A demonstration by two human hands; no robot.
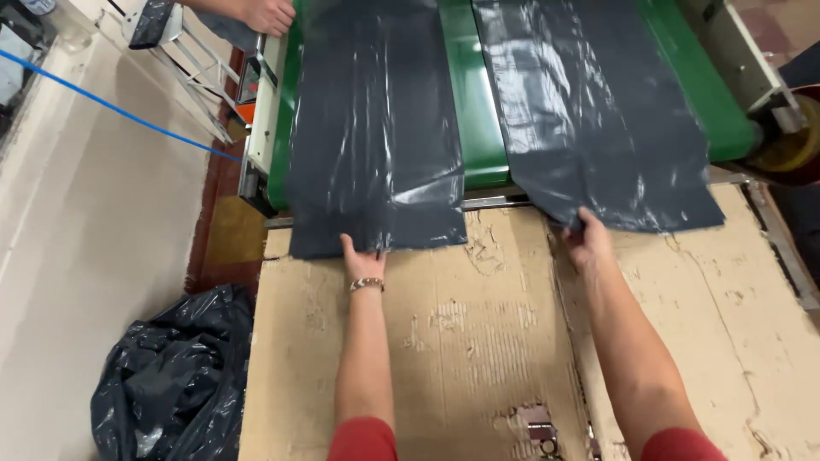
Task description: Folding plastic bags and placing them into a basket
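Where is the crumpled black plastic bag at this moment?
In the head view, the crumpled black plastic bag lies on the floor at lower left, beside the left edge of the cardboard-covered table.

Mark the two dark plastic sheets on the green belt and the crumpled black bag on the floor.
Left dark grey plastic sheet (376, 128), head view, middle of its flat surface.
Right dark grey plastic sheet (589, 111), head view, centre of the sheet.
Crumpled black plastic bag (175, 376), head view, middle of the heap.

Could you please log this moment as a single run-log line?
left hand: touching left dark plastic sheet | right hand: pinching right dark plastic sheet | surfaces: green belt, cardboard table
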